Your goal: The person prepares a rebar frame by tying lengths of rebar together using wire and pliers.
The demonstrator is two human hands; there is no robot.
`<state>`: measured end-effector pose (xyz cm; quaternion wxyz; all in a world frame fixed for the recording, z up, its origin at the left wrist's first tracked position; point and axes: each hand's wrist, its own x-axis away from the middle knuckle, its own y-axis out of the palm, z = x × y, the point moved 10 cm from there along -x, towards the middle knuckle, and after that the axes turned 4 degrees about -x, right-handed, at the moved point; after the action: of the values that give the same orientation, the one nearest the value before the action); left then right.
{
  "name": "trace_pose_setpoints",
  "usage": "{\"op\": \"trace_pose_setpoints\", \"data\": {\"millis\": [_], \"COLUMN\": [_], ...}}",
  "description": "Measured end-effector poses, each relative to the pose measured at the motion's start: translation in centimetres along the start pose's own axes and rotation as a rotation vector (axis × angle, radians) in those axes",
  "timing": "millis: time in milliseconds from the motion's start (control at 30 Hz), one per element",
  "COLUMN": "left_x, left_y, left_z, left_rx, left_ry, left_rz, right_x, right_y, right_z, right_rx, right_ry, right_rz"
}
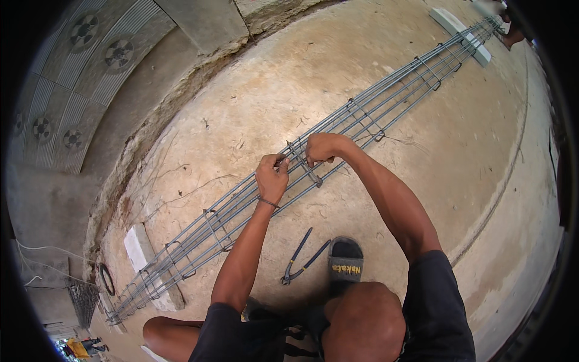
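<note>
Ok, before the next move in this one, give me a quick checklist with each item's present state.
1. Left hand at the bars of the steel cage: ok.
2. Right hand by the same hoop as the left: ok, the two are close together there.
3. Cage laid across both pale blocks, near the lower left and upper right: ok.
4. Pincers in hand: not ok, they lie on the floor with handles spread.
5. Pincers out from under the sandal: ok, they lie beside it.
6. Wire between the fingers: cannot tell, too small.
</note>
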<state>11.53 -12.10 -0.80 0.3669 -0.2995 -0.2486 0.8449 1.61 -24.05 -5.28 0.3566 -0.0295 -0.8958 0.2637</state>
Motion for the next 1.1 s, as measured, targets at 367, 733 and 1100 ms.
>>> {"op": "trace_pose_setpoints", "data": {"millis": [367,733,1100], "left_x": [-0.6,1.0,-0.1], "left_y": [5.9,7.7,3.9], "left_z": [-3.7,-4.6,-6.2], "left_rx": [0.055,0.486,-0.096], "left_ry": [-0.431,-0.811,-0.650], "left_rz": [-0.445,-0.514,-0.213], "right_x": [0.9,-1.2,1.1], "right_y": [-0.2,0.1,-0.7], "right_z": [-2.6,-2.2,-3.3], "right_rx": [0.442,0.490,0.620], "right_ry": [-0.101,0.006,-0.159], "right_rz": [0.047,-0.359,0.030]}}
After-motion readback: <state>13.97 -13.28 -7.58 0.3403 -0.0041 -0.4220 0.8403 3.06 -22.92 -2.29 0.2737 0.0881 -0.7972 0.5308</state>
